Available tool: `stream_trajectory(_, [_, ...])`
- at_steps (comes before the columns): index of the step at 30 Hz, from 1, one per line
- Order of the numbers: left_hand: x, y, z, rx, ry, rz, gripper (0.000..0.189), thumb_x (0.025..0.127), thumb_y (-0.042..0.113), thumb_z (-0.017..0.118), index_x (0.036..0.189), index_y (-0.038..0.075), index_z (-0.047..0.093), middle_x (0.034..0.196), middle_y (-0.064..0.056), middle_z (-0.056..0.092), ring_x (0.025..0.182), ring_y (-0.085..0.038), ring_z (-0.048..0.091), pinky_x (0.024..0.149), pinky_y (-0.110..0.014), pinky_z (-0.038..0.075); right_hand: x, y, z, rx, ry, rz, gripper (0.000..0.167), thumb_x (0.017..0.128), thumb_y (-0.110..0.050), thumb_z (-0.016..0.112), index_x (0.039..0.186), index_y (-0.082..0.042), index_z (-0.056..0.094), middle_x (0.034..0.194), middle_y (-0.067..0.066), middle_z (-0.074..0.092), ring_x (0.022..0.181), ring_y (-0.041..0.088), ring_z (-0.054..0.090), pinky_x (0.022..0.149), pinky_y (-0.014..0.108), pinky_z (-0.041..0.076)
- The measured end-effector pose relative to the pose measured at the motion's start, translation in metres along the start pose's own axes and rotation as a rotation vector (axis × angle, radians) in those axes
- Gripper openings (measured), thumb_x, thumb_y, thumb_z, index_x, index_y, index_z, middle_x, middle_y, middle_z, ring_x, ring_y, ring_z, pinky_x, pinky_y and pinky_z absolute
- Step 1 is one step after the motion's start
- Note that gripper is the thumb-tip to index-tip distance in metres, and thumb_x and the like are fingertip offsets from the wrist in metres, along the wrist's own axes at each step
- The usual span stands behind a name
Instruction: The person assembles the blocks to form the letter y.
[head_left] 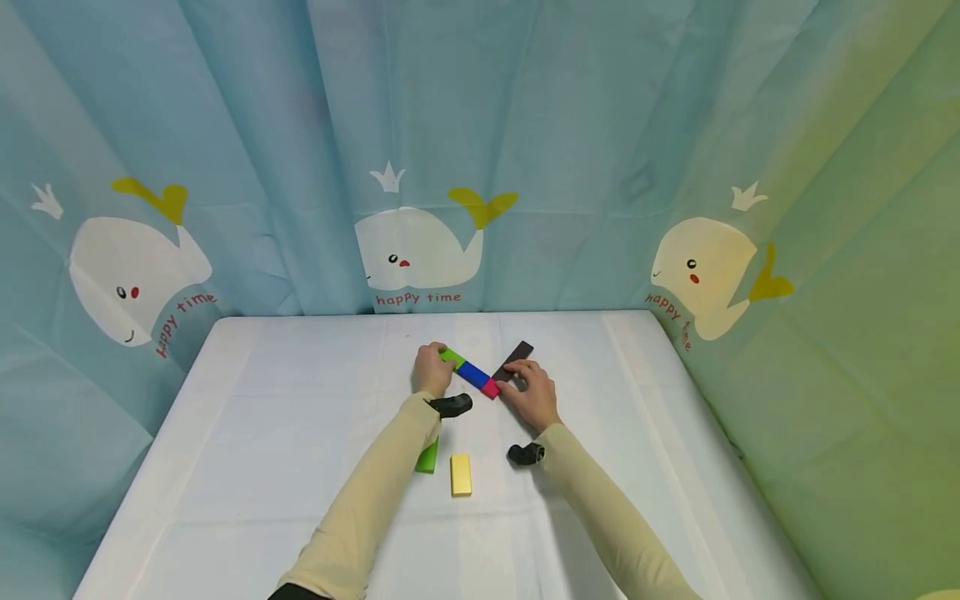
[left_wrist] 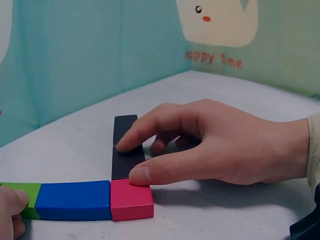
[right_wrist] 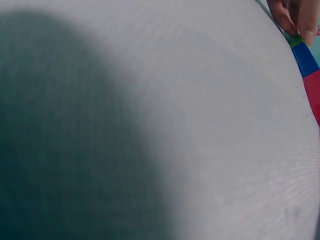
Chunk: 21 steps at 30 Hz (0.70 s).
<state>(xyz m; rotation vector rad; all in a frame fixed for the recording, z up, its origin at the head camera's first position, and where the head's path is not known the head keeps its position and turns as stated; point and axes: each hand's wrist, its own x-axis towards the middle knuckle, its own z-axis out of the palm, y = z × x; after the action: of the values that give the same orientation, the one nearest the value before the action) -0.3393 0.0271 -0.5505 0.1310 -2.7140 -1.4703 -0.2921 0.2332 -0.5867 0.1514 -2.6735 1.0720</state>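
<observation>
A green block (head_left: 452,357), a blue block (head_left: 473,375) and a pink block (head_left: 490,388) lie end to end in a row. From the pink one, a black strip (head_left: 517,357) runs off at an angle; in the left wrist view it looks like two black blocks in line. My left hand (head_left: 433,369) pinches the green block at the row's outer end, thumb on the near side. My right hand (left_wrist: 215,142) rests its index fingertip on top of the black strip, while its thumb touches the pink block (left_wrist: 131,200) near the corner.
Closer to me on the white table (head_left: 262,467) lie a yellow block (head_left: 461,475) and another green block (head_left: 427,457), partly hidden by my left sleeve. A blue curtain (head_left: 570,167) with printed whales hangs behind the table's far edge.
</observation>
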Motion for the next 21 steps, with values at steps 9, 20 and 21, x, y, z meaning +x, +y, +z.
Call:
stream_trajectory(9, [-0.0007,-0.0004,0.0000,0.031,0.009,0.006,0.033,0.089,0.006,0.070,0.120,-0.001,0.063,0.112,-0.018,0.057,0.101,-0.030,0.056,0.087,-0.041,0.048,-0.0002,-0.0002,0.0002,0.000,0.003,-0.001,0.036,0.088,-0.030,0.073,0.118,-0.010,0.069,0.128,0.011,0.057,0.125,0.032,0.047,0.104,0.054,0.028])
stream_trajectory(20, [0.0025,-0.0025,0.0017,0.049,0.004,-0.001,0.034,0.089,0.008,0.071,0.121,0.000,0.064,0.113,-0.017,0.058,0.101,-0.028,0.057,0.087,-0.040,0.048,-0.0002,-0.0018,-0.0004,0.007,0.007,-0.009,0.036,0.088,-0.029,0.074,0.118,-0.009,0.069,0.128,0.011,0.057,0.125,0.032,0.048,0.104,0.054,0.028])
stream_trajectory(21, [0.0026,-0.0025,0.0016,0.049,0.002,-0.002,0.034,0.089,0.008,0.071,0.121,0.000,0.064,0.114,-0.017,0.058,0.101,-0.028,0.057,0.087,-0.040,0.048,-0.0002,-0.0017,-0.0002,0.008,0.006,-0.006,0.036,0.088,-0.029,0.074,0.118,-0.010,0.069,0.128,0.011,0.057,0.125,0.032,0.047,0.104,0.054,0.028])
